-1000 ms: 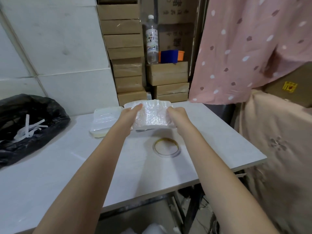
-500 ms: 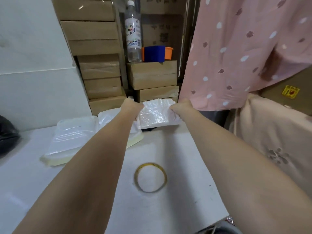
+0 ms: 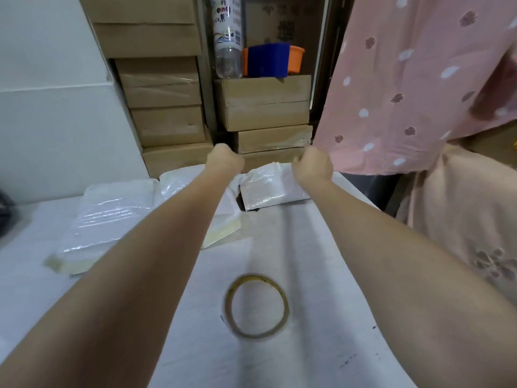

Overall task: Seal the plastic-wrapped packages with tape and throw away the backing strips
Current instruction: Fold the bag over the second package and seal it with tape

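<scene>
You have a white desk (image 3: 321,247) with a matt, faintly grained top. The white plastic-wrapped package (image 3: 268,189) at its far edge is glossy and crinkled, catching the light, as are the two flat film-wrapped packages (image 3: 106,219) to the left. The thin yellowish ring of tape (image 3: 256,305) looks smooth and slightly shiny. Behind, the stacked brown cardboard boxes (image 3: 265,102) are matt, some banded with shiny clear tape, and the pink spotted cloth (image 3: 405,79) hangs soft and dull

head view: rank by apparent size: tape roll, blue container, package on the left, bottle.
1. package on the left
2. tape roll, though it lies nearest the camera
3-4. bottle and blue container: look alike; the bottle's top is cut off, so unranked.
</scene>
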The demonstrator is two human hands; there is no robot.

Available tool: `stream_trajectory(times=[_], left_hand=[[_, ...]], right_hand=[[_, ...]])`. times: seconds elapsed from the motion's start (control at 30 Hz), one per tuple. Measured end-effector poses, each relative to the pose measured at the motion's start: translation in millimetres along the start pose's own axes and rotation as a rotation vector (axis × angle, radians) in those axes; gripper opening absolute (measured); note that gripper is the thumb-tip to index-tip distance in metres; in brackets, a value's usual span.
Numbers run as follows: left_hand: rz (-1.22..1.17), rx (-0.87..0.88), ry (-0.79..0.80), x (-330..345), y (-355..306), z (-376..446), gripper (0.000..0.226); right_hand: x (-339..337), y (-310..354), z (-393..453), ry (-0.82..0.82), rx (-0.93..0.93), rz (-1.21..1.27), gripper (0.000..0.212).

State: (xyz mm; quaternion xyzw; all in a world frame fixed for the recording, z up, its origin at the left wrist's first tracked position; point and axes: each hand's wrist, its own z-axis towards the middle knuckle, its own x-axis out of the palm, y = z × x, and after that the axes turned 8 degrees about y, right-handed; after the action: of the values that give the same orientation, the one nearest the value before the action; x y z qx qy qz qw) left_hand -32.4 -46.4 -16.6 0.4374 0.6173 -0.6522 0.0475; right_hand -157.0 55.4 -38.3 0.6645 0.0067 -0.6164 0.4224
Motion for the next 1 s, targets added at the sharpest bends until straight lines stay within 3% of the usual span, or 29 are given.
stream_trajectory(times=[0.1,0.23,0.3,0.37,0.43,0.53,0.7,0.93,1.0], left_hand=[[0.117,-0.067,-0.034,-49,4,-4,0.026],[0.367,-0.237,0.065,-101,37,-21,0.015],[0.329,-0.273,0.089,-113,56,-22,0.013],[0.195,-0.330,0.135,-114,69,-24,0.026],[0.129,-0.360,0.172,-110,74,-23,0.044],[0.112,-0.328,0.204,-99,76,-18,0.056],[0.106,-0.264,0.179,-92,84,-10,0.041],[-0.125,-0.232,0.102,-104,85,-20,0.034],[-0.164,-0.194,0.087,-108,82,-31,0.034]], right_hand=[[-3,39,-6,-0.005,-0.227,0.136,0.023],[14,89,-24,0.380,-0.237,0.209,0.023],[27,105,-34,0.499,-0.218,0.121,0.019],[39,112,-40,0.553,-0.174,0.048,0.037],[49,115,-42,0.579,-0.130,-0.005,0.048],[56,116,-40,0.585,-0.114,-0.082,0.039],[62,122,-38,0.620,-0.095,-0.146,0.044],[48,138,-52,0.592,-0.066,-0.059,0.054],[39,139,-58,0.563,-0.102,-0.041,0.037]])
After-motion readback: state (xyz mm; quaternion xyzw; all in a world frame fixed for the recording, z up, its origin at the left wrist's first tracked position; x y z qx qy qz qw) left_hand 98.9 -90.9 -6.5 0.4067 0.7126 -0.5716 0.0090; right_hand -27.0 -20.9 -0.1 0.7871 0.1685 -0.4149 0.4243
